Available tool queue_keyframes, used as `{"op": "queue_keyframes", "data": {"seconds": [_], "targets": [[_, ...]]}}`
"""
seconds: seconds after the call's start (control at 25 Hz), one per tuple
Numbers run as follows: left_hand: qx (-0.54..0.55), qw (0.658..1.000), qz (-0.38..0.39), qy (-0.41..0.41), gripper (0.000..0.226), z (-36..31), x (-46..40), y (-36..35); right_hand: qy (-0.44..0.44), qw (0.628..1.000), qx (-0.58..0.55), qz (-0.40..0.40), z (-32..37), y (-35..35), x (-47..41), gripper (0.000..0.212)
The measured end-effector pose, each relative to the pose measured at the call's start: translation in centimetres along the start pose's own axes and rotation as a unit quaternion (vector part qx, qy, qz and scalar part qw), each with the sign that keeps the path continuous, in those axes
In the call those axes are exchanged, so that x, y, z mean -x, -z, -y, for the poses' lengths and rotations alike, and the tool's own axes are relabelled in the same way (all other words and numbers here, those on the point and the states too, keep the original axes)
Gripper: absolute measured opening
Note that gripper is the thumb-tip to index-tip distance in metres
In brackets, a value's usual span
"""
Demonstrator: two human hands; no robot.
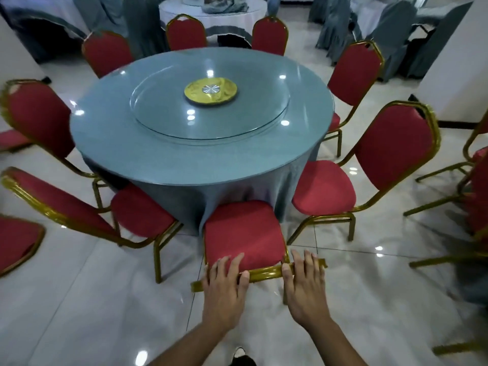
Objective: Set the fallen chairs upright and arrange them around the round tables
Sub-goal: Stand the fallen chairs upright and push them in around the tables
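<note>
While you stand at the near side of the table (200, 154), both your hands sit on the gold top rail of the chair (243, 233) right in front of you. Your left hand (224, 283) lies over the rail with the fingers reaching forward onto the red pad and the thumb tucked under the bar, so it's gripping. Your right hand (303, 281) does the same further along, fingers draped over the rail, thumb beneath it. That chair's seat front touches the blue cloth hanging off the table edge.

Left of it, a neighbour chair (142, 215) stands upright with a clear strip of tile between the two seats. Right of it, another chair (324, 188) stands just as close, its rear leg near your chair's corner. Red chairs ring the rest of the table, backs outward. A glass turntable (211, 112) sits well inside the rim.

Bare shiny floor (105, 299) opens behind and to your left. On your right, more chairs (472, 207) crowd the edge of view, gold legs sticking out toward you.
</note>
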State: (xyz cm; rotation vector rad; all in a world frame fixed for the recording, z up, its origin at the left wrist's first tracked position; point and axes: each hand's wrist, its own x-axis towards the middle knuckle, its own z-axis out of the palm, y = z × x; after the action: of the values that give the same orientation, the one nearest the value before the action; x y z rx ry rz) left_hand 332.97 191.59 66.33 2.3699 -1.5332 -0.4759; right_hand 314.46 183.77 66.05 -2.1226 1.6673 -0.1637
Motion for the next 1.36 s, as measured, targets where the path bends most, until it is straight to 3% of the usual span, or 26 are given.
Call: {"op": "queue_keyframes", "data": {"seconds": [0.36, 0.56, 0.76, 0.88, 1.08, 1.36], "targets": [[0.061, 0.998, 0.004, 0.016, 0.058, -0.1, -11.0, 0.6, 0.015, 0.997, -0.038, 0.059, 1.2, 2.4, -11.7, 0.065], [0.069, 0.997, 0.009, 0.027, 0.069, 0.1, -17.0, 1.5, 0.019, 0.996, -0.040, 0.078, 2.5, 2.6, -18.1, 0.067], [0.063, 0.996, 0.044, 0.041, 0.052, -0.1, -18.6, 2.2, 0.038, 0.994, -0.044, 0.094, 2.5, 3.0, -19.7, 0.067], [0.000, 0.996, 0.063, 0.069, 0.040, -1.2, -18.4, 2.9, 0.070, 0.992, -0.040, 0.101, 1.6, 4.1, -19.8, 0.060], [-0.006, 0.999, 0.017, 0.047, 0.021, -7.5, -18.9, 2.9, 0.135, 0.985, -0.029, 0.101, -1.0, 7.4, -20.8, 0.042], [0.018, 0.997, -0.003, -0.071, 0.020, -20.4, -21.6, 0.2, 0.108, 0.991, -0.077, -0.014, -10.2, 14.6, -22.7, 0.037]]}}
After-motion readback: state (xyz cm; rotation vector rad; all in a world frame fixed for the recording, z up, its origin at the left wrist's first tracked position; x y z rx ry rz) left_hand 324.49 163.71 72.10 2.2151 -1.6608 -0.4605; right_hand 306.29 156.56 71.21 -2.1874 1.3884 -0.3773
